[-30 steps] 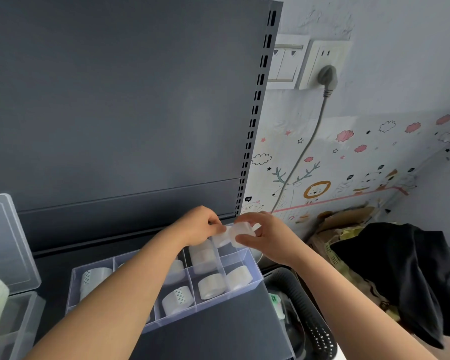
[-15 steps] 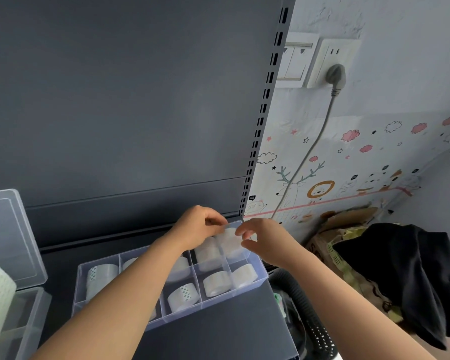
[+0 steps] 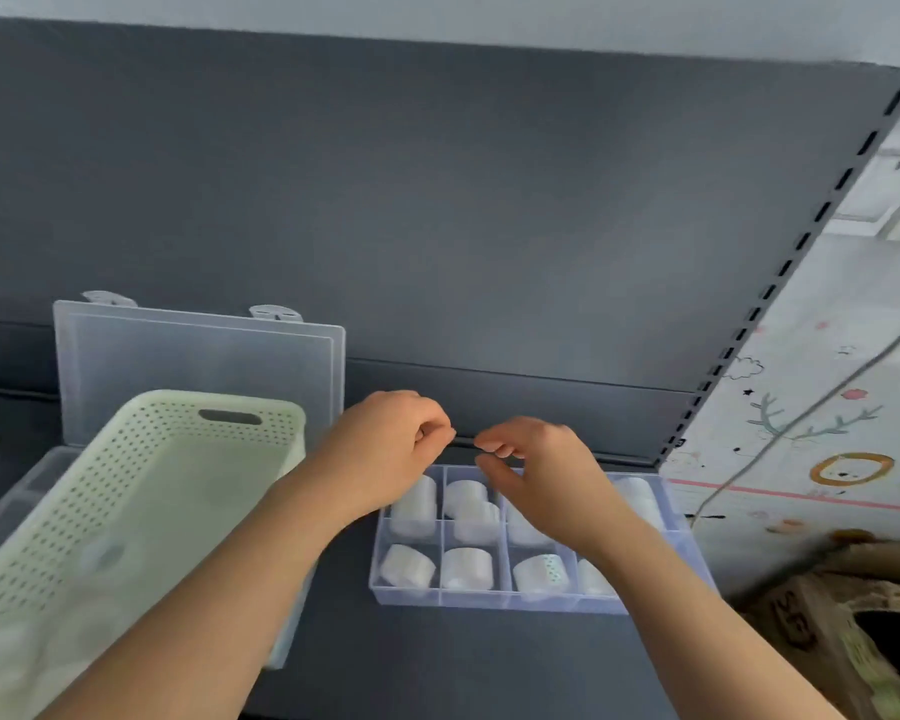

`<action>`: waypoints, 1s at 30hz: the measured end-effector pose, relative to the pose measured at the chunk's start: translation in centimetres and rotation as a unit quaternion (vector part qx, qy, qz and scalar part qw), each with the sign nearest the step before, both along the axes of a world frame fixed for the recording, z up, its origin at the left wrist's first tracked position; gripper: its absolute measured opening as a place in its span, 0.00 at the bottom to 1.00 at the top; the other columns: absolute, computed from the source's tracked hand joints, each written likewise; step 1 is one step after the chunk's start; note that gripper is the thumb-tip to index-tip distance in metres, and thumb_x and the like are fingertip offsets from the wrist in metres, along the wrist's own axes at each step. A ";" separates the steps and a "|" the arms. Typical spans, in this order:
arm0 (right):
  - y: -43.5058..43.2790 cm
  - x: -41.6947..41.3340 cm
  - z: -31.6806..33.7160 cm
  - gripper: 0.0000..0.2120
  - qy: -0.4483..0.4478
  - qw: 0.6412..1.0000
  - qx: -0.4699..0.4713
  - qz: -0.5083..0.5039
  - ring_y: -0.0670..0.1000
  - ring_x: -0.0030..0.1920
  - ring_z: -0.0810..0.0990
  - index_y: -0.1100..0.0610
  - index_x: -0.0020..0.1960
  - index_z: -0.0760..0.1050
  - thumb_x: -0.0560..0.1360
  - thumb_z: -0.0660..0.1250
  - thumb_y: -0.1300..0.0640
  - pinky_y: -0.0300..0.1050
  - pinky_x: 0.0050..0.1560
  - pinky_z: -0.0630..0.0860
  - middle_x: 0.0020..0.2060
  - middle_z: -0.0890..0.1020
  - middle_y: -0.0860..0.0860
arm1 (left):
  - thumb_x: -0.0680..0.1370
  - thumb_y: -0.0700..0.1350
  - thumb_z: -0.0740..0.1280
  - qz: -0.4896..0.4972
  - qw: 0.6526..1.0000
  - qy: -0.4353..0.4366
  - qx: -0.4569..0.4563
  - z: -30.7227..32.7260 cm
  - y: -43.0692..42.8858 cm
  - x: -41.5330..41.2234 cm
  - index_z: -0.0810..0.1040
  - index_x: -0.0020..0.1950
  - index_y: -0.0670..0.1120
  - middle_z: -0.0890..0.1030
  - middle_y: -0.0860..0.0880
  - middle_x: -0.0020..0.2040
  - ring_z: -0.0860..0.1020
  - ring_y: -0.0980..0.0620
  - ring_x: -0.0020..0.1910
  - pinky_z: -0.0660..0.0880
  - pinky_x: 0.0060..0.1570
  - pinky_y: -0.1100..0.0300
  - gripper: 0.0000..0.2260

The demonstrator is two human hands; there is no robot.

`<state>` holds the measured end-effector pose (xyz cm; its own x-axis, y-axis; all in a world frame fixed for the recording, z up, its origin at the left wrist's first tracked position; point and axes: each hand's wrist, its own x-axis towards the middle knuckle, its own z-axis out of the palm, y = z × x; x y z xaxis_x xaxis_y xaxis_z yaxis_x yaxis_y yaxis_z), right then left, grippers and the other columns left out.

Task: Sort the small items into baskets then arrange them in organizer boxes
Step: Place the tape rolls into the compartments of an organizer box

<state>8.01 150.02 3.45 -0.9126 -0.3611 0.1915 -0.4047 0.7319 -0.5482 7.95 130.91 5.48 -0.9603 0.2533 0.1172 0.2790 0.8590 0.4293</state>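
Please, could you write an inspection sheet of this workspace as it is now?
Surface: dark grey shelf.
Job's things: clear organizer box holding white tape rolls; cream basket to its left.
Clutter: second clear box, lid open, behind the basket.
Hands: left hand curled, right hand loosely curled, both above the organizer box, nothing seen held.
Cables: grey cable down the wall.
Surroundings: cartoon wall sticker, cardboard box at right.

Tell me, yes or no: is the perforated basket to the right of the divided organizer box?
No, the perforated basket sits to the left of the organizer box.
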 end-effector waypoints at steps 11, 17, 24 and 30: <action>-19.5 4.9 2.0 0.15 -0.117 0.970 0.052 0.205 0.43 0.50 0.77 0.53 0.61 0.78 0.75 0.70 0.53 0.40 0.56 0.75 0.55 0.81 0.47 | 0.74 0.47 0.73 0.142 0.982 -0.122 -0.012 0.4 -21.6 10.4 0.80 0.58 0.52 0.77 0.62 0.48 0.75 0.65 0.47 0.70 0.46 0.73 0.13; -25.7 6.0 -1.0 0.17 -0.188 0.953 0.119 0.208 0.49 0.53 0.79 0.54 0.60 0.79 0.73 0.72 0.53 0.45 0.57 0.76 0.56 0.81 0.49 | 0.72 0.50 0.74 0.189 0.980 -0.065 0.016 -1.6 -26.4 11.2 0.74 0.65 0.53 0.72 0.58 0.55 0.74 0.61 0.48 0.72 0.50 0.62 0.23; -28.9 6.4 -2.3 0.13 -0.188 0.953 0.157 0.176 0.51 0.51 0.79 0.54 0.58 0.81 0.74 0.70 0.54 0.46 0.56 0.77 0.53 0.82 0.50 | 0.74 0.41 0.69 0.243 0.964 -0.045 0.099 -3.2 -27.3 10.3 0.83 0.46 0.45 0.83 0.45 0.41 0.81 0.44 0.43 0.79 0.46 0.49 0.04; -26.8 4.7 -0.7 0.10 -0.135 0.979 0.143 0.054 0.52 0.45 0.77 0.56 0.54 0.80 0.74 0.66 0.56 0.44 0.44 0.75 0.48 0.81 0.50 | 0.74 0.42 0.70 0.243 0.963 -0.016 0.114 -3.3 -27.4 8.8 0.83 0.46 0.48 0.82 0.54 0.38 0.81 0.54 0.39 0.80 0.45 0.52 0.03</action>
<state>12.72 123.22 2.73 -0.8699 -0.4615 -0.1742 -0.3566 0.8324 -0.4241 16.79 103.52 2.14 -0.9629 -0.2559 0.0857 -0.1482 0.7667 0.6246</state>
